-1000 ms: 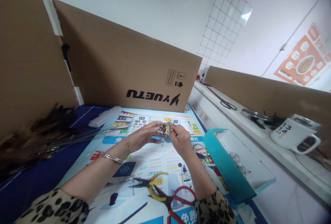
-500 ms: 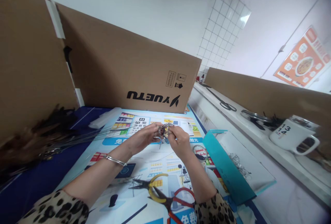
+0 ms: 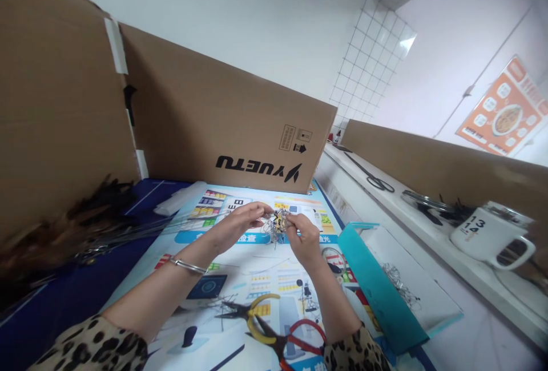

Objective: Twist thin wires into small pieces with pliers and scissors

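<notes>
My right hand (image 3: 305, 240) pinches a small tangled piece of silver wire with yellowish bits (image 3: 279, 224) above the printed table cover. At its left side, the bent fingers of my left hand (image 3: 244, 222) close on the edge of the same piece, with loose wire ends sticking out between the hands. The exact grip of the left fingertips is too small to make out. Below my hands lie yellow-handled long-nose pliers (image 3: 252, 311) and red-handled pliers (image 3: 295, 339), crossing each other. Thin loose wires (image 3: 214, 302) lie by the pliers' tips.
A teal box (image 3: 385, 297) with a heap of silver wire pieces (image 3: 398, 285) stands at the right. Above it, a white ledge (image 3: 411, 211) bears scissors (image 3: 379, 182) and a mug (image 3: 483, 234). Wired brown bundles (image 3: 85, 222) lie left. Cardboard panels (image 3: 222, 108) stand behind.
My view has shifted slightly left and upward. The wire piece has turned between my hands and more loose ends show below it; my left fingers have shifted a little on its edge.
</notes>
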Action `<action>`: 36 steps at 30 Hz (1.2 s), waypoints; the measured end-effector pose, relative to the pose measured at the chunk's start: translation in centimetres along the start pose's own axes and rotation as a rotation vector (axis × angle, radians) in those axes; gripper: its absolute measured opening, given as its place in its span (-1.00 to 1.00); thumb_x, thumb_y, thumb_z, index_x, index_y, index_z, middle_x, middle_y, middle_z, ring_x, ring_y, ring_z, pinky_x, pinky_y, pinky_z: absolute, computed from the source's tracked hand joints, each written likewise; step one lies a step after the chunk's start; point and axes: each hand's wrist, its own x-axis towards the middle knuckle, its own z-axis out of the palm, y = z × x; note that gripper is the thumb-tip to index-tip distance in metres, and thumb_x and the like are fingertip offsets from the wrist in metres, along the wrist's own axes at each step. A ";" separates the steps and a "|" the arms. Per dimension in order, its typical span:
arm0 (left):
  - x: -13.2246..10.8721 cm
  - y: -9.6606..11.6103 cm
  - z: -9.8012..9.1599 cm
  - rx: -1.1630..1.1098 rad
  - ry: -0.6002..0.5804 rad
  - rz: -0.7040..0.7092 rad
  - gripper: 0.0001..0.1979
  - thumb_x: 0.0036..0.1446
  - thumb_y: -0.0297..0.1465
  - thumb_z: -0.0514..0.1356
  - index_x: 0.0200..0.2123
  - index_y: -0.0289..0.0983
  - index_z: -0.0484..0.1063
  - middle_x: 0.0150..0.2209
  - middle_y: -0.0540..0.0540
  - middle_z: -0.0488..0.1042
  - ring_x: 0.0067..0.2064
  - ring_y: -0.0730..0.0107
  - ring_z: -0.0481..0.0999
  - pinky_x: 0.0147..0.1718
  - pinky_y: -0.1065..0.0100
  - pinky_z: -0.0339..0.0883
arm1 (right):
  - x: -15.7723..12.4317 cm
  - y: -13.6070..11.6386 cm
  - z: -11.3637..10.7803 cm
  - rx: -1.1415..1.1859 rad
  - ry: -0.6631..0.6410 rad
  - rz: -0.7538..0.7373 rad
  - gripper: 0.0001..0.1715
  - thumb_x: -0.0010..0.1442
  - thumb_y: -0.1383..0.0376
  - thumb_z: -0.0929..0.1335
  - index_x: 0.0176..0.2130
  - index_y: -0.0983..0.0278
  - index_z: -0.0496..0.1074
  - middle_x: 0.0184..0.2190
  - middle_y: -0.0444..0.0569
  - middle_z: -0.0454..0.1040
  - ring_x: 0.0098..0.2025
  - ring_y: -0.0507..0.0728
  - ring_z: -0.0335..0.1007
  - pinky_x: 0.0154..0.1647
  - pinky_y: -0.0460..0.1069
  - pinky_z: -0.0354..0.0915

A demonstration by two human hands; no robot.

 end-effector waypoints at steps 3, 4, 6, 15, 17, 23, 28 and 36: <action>-0.2 0.4 0.1 0.035 -0.009 0.013 -0.75 0.04 -0.23 0.21 -0.23 -0.22 0.50 -0.11 -0.17 0.45 0.00 0.12 0.34 -0.12 0.22 0.20 | 0.1 -0.1 0.0 0.001 0.014 -0.037 -0.75 0.15 0.44 0.20 -0.26 0.27 0.43 -0.40 -0.03 0.47 -0.31 0.08 0.40 -0.24 -0.01 0.36; -0.2 0.6 0.2 0.045 -0.010 0.014 -0.75 0.03 -0.24 0.22 -0.24 -0.22 0.50 -0.13 -0.16 0.46 -0.02 0.12 0.35 -0.12 0.22 0.20 | 0.1 -0.2 -0.1 0.001 0.015 -0.047 -0.74 0.15 0.45 0.20 -0.25 0.27 0.43 -0.40 -0.03 0.47 -0.31 0.08 0.39 -0.24 0.00 0.36; -0.3 0.8 0.4 0.060 0.001 0.016 -0.77 0.02 -0.25 0.22 -0.26 -0.22 0.51 -0.16 -0.15 0.47 -0.06 0.14 0.37 -0.13 0.22 0.19 | 0.1 -0.2 -0.1 -0.003 0.007 -0.059 -0.73 0.15 0.47 0.20 -0.24 0.27 0.42 -0.40 -0.03 0.46 -0.31 0.07 0.38 -0.25 0.00 0.35; -0.1 0.8 1.2 0.105 0.122 0.029 -0.84 -0.05 -0.30 0.27 -0.50 -0.29 0.46 -0.38 -0.08 0.46 -0.35 0.33 0.35 -0.34 0.31 0.15 | -0.5 0.1 0.3 -0.062 -0.054 -0.095 -0.75 0.16 0.44 0.22 -0.22 0.26 0.43 -0.39 -0.02 0.47 -0.28 0.08 0.41 -0.22 0.01 0.37; 0.0 0.7 1.3 0.103 0.150 0.040 -0.83 -0.04 -0.28 0.26 -0.51 -0.28 0.44 -0.41 -0.06 0.45 -0.39 0.36 0.33 -0.36 0.32 0.15 | -0.5 0.1 0.3 -0.061 -0.043 -0.097 -0.74 0.15 0.45 0.22 -0.22 0.26 0.42 -0.38 -0.02 0.47 -0.27 0.09 0.41 -0.22 0.02 0.37; 0.0 0.3 1.6 0.115 0.257 0.071 -0.82 -0.03 -0.26 0.25 -0.46 -0.26 0.44 -0.46 -0.01 0.40 -0.41 0.39 0.30 -0.37 0.34 0.15 | -0.5 0.1 0.4 -0.052 -0.037 -0.089 -0.75 0.16 0.46 0.22 -0.21 0.26 0.41 -0.37 -0.02 0.47 -0.27 0.09 0.40 -0.22 0.02 0.36; -0.1 0.3 2.0 0.110 0.297 0.105 -0.84 0.01 -0.29 0.22 -0.44 -0.27 0.43 -0.26 -0.09 0.44 -0.32 0.38 0.35 -0.31 0.33 0.18 | -0.5 0.1 0.3 -0.053 -0.027 -0.098 -0.74 0.16 0.47 0.21 -0.20 0.27 0.40 -0.37 -0.01 0.47 -0.28 0.08 0.39 -0.22 0.02 0.36; -0.3 0.4 2.1 0.046 0.247 0.126 -0.93 0.01 -0.38 0.19 -0.42 -0.27 0.37 -0.24 -0.06 0.44 -0.37 0.45 0.32 -0.33 0.35 0.19 | -0.4 0.0 0.2 -0.076 -0.005 -0.086 -0.74 0.16 0.47 0.20 -0.22 0.28 0.40 -0.39 -0.01 0.46 -0.30 0.08 0.37 -0.23 0.01 0.36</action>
